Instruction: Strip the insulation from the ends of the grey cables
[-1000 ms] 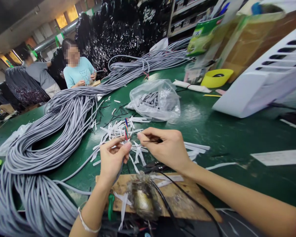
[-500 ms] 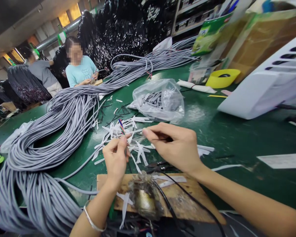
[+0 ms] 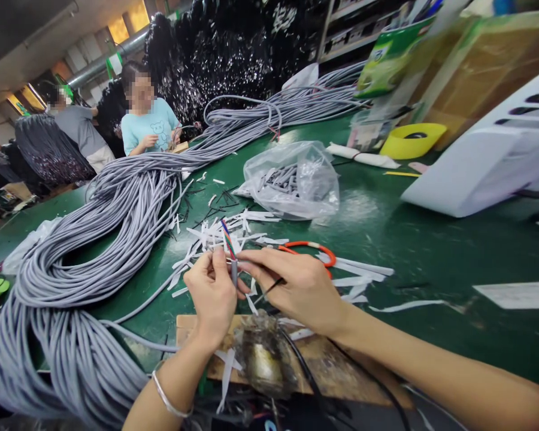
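A grey cable (image 3: 234, 275) stands nearly upright between my hands, with blue, red and green wires (image 3: 227, 238) coming out of its top end. My left hand (image 3: 211, 293) is closed around this cable, thumb uppermost. From the right, my right hand (image 3: 300, 287) pinches at the cable where the jacket stops; its fingertips are partly hidden. A thin black piece (image 3: 269, 289) juts out below the right fingers, its kind unclear. Just behind that hand lies a tool with orange loop handles (image 3: 317, 245). Cut white strips (image 3: 206, 233) are scattered beyond both hands.
Large coils of grey cable (image 3: 40, 269) fill the left side. A clear bag (image 3: 291, 182) of small grey pieces stands ahead. Below my hands, a wooden board (image 3: 341, 371) carries a wrapped metal part (image 3: 265, 359) and black leads. A white slotted housing (image 3: 467, 173) stands right; a person in light blue (image 3: 150, 129) sits opposite.
My right hand has moved left and slightly down, from a thin white strand onto the cable's end. The orange handles have come into view. The person opposite has moved a hand.
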Demonstrator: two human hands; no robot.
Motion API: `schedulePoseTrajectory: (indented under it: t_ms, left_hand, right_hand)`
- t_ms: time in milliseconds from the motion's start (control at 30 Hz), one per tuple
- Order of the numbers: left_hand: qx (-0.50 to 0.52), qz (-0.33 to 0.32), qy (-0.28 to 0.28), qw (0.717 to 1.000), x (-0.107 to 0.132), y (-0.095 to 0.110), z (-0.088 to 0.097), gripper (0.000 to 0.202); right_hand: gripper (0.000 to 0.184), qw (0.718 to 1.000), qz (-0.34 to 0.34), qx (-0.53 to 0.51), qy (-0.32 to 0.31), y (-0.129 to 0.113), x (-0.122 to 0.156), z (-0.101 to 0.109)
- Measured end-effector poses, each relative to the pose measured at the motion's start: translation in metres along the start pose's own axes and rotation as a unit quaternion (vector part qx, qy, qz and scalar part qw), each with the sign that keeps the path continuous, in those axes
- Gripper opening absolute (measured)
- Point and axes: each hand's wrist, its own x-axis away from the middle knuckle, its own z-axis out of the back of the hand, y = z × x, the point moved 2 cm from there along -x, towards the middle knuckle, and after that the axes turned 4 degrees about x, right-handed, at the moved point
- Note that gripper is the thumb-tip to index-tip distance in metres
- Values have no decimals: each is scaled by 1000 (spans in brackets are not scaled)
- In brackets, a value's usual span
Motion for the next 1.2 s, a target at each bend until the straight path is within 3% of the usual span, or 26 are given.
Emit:
schedulePoseTrajectory:
  t_ms: [267,533,600,667,733,767,933,1200]
  left_hand:
    - [74,44,62,994,-14,3,7,36]
    - [171,133,82,973,-23,5,14,40]
    - [204,152,39,966,-24,8,14,47]
    - [211,158,-62,963,-23,10,11,58]
    - [169,155,-158,960,-21,12,8,58]
    - [144,149,-180,962,-20,12,7,53]
    - [138,75,-109,982,-18,13,9,36]
    - [108,3,-114,988,-11,12,3,32]
  right_hand:
    - [14,999,5,-32,-12,2,-5,9]
    - [15,998,1,-58,-5,0,-6,10]
    - [15,998,-4,-60,1,0,-6,10]
    - [13,998,-12,-54,7,1,-6,11]
    - [12,998,-23,-50,4,4,-5,11]
    - [12,998,-30,-50,-6,6,-5,11]
    - [15,996,-70,-21,-47,25,-7,10]
    - [13,992,-103,69,-10,37,-10,9]
